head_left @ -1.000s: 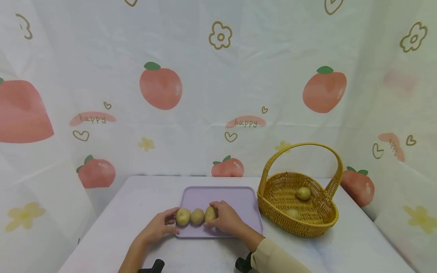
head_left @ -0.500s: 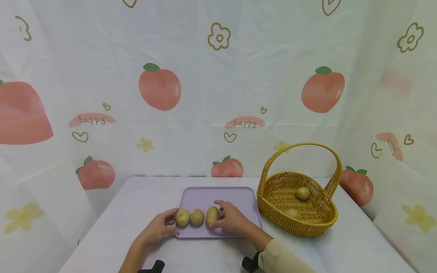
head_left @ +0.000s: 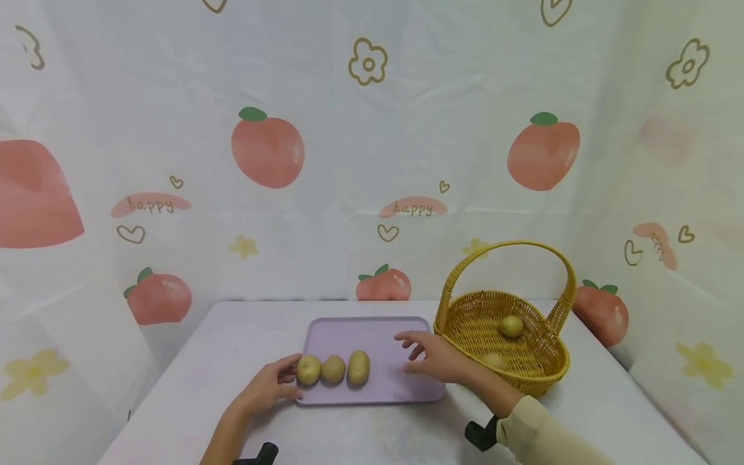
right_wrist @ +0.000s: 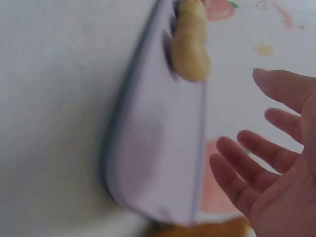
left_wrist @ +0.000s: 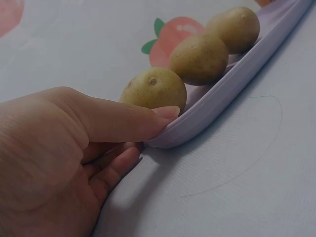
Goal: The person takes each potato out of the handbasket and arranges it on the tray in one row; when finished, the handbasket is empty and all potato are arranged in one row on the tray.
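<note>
Three potatoes stand in a row on the left part of a lilac tray (head_left: 401, 349): a round one (head_left: 309, 370), a middle one (head_left: 333, 369) and an oblong one (head_left: 358, 368). My left hand (head_left: 268, 387) is at the tray's left end beside the round potato. In the left wrist view its straight thumb (left_wrist: 128, 121) lies at the tray rim in front of that potato, with the other fingers loosely bent below. My right hand (head_left: 436, 358) hovers over the tray's right part, fingers spread, holding nothing. The right wrist view shows its palm (right_wrist: 286, 202) and separated fingers.
A yellow wicker basket (head_left: 459, 323) with a tall arched handle stands right of the tray. It contains a potato (head_left: 511, 326) at the back and another (head_left: 494, 360), partly hidden by the front wall. The white table (head_left: 250, 329) ends at a fruit-printed curtain (head_left: 325, 245).
My right hand has let go of the oblong potato and moved right, toward the basket. That potato stands slightly apart from the middle one. My left hand has stayed in place.
</note>
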Available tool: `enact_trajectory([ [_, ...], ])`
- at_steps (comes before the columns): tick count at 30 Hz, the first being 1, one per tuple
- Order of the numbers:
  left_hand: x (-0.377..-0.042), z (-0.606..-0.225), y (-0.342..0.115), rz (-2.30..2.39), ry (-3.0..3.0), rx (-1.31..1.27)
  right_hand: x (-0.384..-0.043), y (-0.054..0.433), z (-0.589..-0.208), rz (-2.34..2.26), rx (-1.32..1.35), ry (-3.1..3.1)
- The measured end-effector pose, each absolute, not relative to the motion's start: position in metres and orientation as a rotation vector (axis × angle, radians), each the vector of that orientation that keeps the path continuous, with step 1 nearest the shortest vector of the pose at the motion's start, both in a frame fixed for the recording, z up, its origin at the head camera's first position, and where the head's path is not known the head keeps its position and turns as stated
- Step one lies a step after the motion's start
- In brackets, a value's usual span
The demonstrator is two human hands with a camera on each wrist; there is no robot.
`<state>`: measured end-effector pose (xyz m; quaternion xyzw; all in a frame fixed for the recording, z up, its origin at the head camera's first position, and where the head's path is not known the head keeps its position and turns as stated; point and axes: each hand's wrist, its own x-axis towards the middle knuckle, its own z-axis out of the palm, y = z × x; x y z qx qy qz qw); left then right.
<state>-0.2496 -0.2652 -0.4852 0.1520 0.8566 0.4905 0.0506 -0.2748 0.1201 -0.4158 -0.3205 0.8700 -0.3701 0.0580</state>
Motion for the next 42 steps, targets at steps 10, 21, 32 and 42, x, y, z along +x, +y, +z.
enact_trajectory([
  [10, -0.25, -0.486, -0.265, 1.485, 2.609, 0.472, -0.279, 0.189, -0.358, -0.964, -0.961, 2.543],
  [21, -0.249, -0.485, -0.265, 1.492, 2.604, 0.473, -0.3, 0.243, -0.347, -0.95, -0.644, 2.348],
  [32, -0.25, -0.486, -0.265, 1.489, 2.605, 0.464, -0.301, 0.255, -0.38, -1.024, -0.374, 2.264],
  [42, -0.249, -0.486, -0.265, 1.525, 2.586, 0.46, -0.3, 0.255, -0.398, -0.996, -0.28, 2.25],
])
